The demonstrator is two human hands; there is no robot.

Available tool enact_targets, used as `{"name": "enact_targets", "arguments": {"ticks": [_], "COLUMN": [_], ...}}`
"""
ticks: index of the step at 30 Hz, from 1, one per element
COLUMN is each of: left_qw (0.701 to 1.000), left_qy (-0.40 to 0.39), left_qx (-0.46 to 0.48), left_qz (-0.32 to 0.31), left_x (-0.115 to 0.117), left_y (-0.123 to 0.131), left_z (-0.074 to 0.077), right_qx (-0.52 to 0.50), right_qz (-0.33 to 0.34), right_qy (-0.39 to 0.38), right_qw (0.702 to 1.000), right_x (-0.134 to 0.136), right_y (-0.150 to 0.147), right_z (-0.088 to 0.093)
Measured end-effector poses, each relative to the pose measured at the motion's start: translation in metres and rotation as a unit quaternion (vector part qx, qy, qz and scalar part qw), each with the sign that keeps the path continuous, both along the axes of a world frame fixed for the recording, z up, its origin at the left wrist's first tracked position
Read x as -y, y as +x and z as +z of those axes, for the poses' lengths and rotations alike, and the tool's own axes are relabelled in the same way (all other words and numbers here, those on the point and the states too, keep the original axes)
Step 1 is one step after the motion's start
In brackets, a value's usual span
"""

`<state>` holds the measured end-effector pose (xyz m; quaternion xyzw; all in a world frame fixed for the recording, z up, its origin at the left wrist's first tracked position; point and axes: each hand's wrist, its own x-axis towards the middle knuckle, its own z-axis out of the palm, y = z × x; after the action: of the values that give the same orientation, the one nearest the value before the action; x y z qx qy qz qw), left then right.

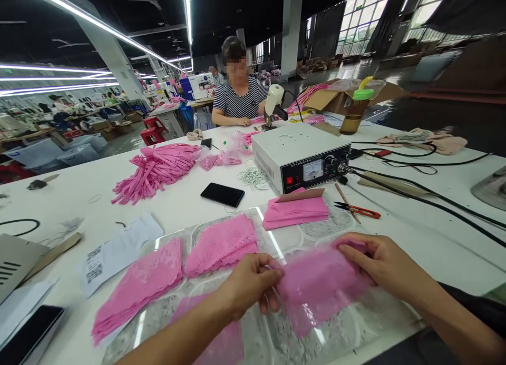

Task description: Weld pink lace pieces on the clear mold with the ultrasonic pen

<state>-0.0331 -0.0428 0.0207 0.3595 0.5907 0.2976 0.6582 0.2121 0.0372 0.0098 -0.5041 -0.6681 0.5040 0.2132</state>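
Ceiling lights (pixel 98 32) cross the upper left above a white table (pixel 184 207). Right of lower centre, sheer pink fabric (pixel 316 286) spreads between the left hand (pixel 253 280) and right hand (pixel 373 254), each pinching an upper corner; it looks light, limp, easily snagged, best gripped by its edges.

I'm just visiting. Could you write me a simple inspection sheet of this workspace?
Surface: white table, glossy grey-patterned mat on its near side.
Job's things: sheer pink fabric piece, blurred; left scalloped stack, right scalloped stack, folded pink fabric.
Clutter: black phone, QR-code paper, orange-handled snips.
Hands: left hand pinches the sheer piece's left edge; right hand its upper right.
Cables: several black cables at right, near the metered control box.
Surroundings: co-worker in striped top across the table; red stools behind.
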Motion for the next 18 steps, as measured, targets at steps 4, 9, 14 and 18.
{"name": "enact_targets", "arguments": {"ticks": [4, 9, 14, 18], "left_qw": [1.0, 0.997, 0.991, 0.896], "left_qy": [-0.012, 0.009, 0.077, 0.353], "left_qx": [-0.016, -0.068, -0.111, -0.265], "left_qz": [-0.019, -0.03, 0.015, -0.056], "left_x": [0.004, 0.002, -0.005, 0.007], "left_y": [0.006, 0.014, 0.007, -0.002], "left_z": [-0.008, -0.02, 0.002, 0.0], "right_qx": [0.007, 0.012, -0.028, -0.043], "right_qz": [0.018, 0.01, -0.05, -0.038], "right_qy": [0.037, 0.079, 0.123, 0.18], "right_qw": [0.999, 0.997, 0.991, 0.982], "right_x": [-0.001, -0.005, -0.003, 0.003], "right_y": [-0.001, -0.003, 0.001, 0.007], "right_z": [0.001, -0.006, 0.0, -0.012]}}
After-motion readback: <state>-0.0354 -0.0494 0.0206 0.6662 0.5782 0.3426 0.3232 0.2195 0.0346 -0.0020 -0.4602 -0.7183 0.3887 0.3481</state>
